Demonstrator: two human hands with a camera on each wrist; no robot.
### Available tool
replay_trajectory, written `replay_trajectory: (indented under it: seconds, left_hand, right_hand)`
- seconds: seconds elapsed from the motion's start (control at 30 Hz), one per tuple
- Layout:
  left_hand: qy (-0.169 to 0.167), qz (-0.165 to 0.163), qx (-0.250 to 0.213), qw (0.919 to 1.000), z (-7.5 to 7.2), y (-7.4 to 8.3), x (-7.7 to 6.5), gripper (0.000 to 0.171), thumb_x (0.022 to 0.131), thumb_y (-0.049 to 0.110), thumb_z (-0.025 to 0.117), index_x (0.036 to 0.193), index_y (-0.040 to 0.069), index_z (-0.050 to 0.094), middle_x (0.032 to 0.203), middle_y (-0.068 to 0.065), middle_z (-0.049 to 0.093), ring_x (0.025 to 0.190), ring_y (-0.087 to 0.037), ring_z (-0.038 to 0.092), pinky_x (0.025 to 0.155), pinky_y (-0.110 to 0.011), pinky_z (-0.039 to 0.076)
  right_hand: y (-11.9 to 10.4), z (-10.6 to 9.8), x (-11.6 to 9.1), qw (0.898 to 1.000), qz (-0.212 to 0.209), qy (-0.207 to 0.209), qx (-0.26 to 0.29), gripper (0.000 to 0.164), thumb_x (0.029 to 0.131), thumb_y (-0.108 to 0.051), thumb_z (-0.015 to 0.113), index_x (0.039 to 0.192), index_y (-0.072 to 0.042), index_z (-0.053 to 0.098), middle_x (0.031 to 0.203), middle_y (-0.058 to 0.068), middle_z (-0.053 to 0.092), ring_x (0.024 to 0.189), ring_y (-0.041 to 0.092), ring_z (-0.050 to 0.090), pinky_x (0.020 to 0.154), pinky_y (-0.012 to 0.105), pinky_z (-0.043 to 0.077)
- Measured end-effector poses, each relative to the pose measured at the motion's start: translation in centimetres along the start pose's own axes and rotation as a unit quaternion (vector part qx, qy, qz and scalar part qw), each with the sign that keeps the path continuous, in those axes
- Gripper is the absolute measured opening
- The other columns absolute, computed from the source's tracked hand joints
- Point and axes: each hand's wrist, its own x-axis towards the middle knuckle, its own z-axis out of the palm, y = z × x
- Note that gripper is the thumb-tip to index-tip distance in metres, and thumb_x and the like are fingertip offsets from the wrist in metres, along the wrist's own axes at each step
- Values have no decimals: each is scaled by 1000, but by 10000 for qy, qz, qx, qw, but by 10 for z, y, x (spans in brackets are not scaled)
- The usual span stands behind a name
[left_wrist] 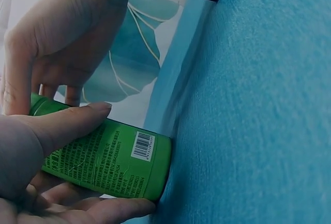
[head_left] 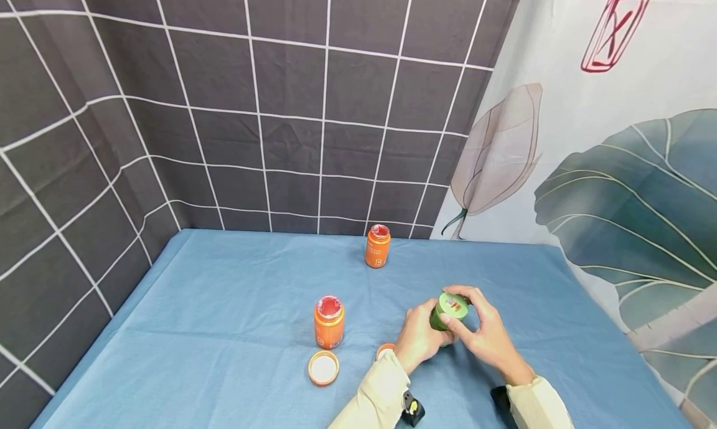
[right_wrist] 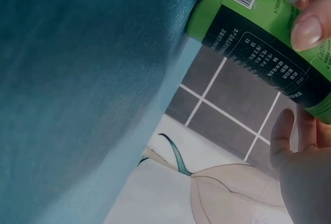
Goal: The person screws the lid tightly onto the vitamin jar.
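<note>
A green bottle [left_wrist: 121,157] with a barcode and small print stands on the blue cloth at the right of the head view. My left hand [head_left: 420,335] grips its body, thumb on one side and fingers on the other. My right hand [head_left: 484,332] holds the green lid [head_left: 452,304] at the top, thumb and fingers round its rim. The lid appears seated on the bottle. In the right wrist view the bottle [right_wrist: 258,43] shows a dark label panel, with the left thumb across it.
An open orange jar [head_left: 329,324] stands left of my hands, its lid [head_left: 323,368] lying in front of it. A second open orange jar [head_left: 378,248] stands near the back edge. Another lid [head_left: 385,350] is partly hidden by my left hand. Blue cloth [head_left: 224,329] covers the table.
</note>
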Motion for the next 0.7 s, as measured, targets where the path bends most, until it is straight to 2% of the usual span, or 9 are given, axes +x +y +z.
replay_trajectory:
  seconds: [0.1,0.2,0.27,0.5,0.7]
  left_hand:
    - [31,-19,-9,10000,0,1,0,37,67,22,80,100,21,63,86,9,63,74,-7,55,66,-23,45]
    - [68,-19,5,10000,0,1,-1,38,67,21,81,100,20,63,85,8,63,72,-7,55,65,-23,45]
    - [108,-25,34,9999,0,2,-1,38,66,21,81,99,19,63,84,8,63,71,-6,55,65,-23,45]
    - [220,-100,-59,9997,1,6,-2,39,65,24,83,98,20,64,87,8,64,75,-7,57,68,-23,46]
    - [215,-11,28,9998,1,4,-2,40,65,26,83,99,19,64,88,6,65,79,-8,59,69,-24,47]
  right_hand:
    - [-1,0,0,9998,181,28,-44,52,73,-4,74,120,-12,53,115,2,55,96,10,50,83,19,36]
    - [-14,-2,3,9994,327,46,-90,51,71,-1,75,117,-6,54,112,7,56,95,14,50,83,20,36]
    - [-14,-2,4,9994,339,66,-63,49,70,-1,76,113,-6,54,112,7,56,96,14,50,83,19,35]
    - [0,0,4,9994,343,98,8,45,69,-8,79,103,-10,49,110,2,55,97,8,50,82,18,35]
    - [1,1,2,9995,288,101,-126,48,69,-9,79,107,-10,50,109,1,55,94,8,49,80,18,35]
